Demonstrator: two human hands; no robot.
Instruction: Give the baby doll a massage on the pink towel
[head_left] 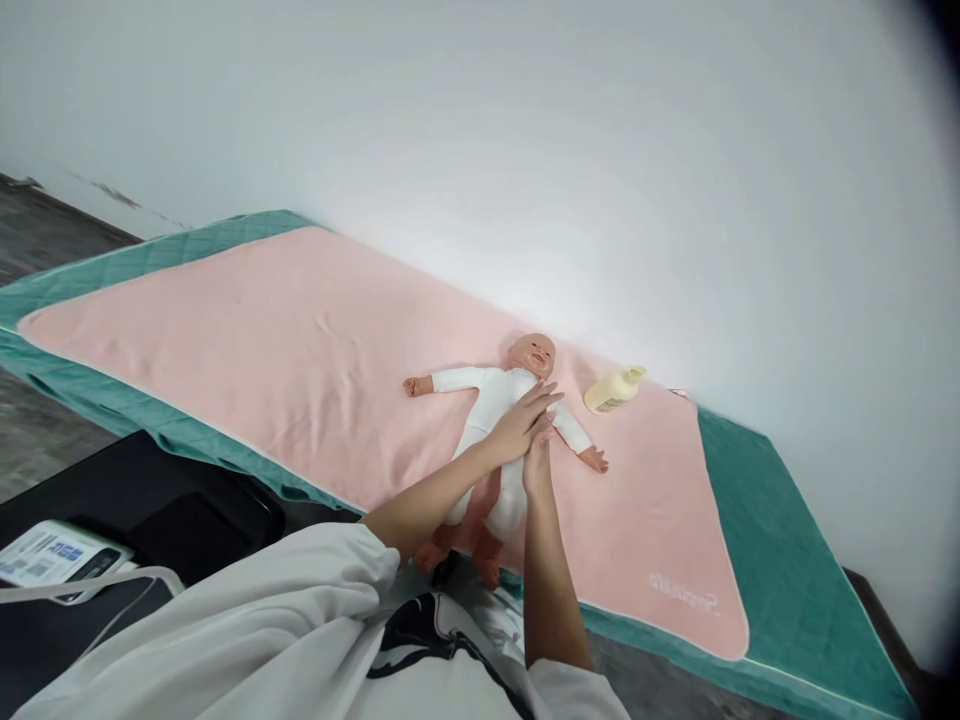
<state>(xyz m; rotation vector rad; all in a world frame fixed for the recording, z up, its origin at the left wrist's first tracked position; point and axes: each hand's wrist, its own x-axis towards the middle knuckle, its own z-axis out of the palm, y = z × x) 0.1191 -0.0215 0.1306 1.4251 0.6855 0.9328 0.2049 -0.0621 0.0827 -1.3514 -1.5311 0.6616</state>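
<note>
A baby doll (491,395) in a white suit lies on its back on a pink mat (262,320), arms spread and bare feet towards me. Above its torso my hands meet, palm against palm. My left hand (517,425) lies slantwise on top with its fingers stretched out. Beneath and beside it is my right hand (537,455), its fingers flat against the left and partly hidden. I see nothing held between them. To the right of the doll's head, a pale yellow pump bottle (615,390) rests tilted or lying on the mat.
The pink mat covers much of a green quilted mattress (772,530) set along a white wall (480,150). At the lower left, a white device with a small screen (64,560) and a cable (112,577) lie on a black surface (187,500).
</note>
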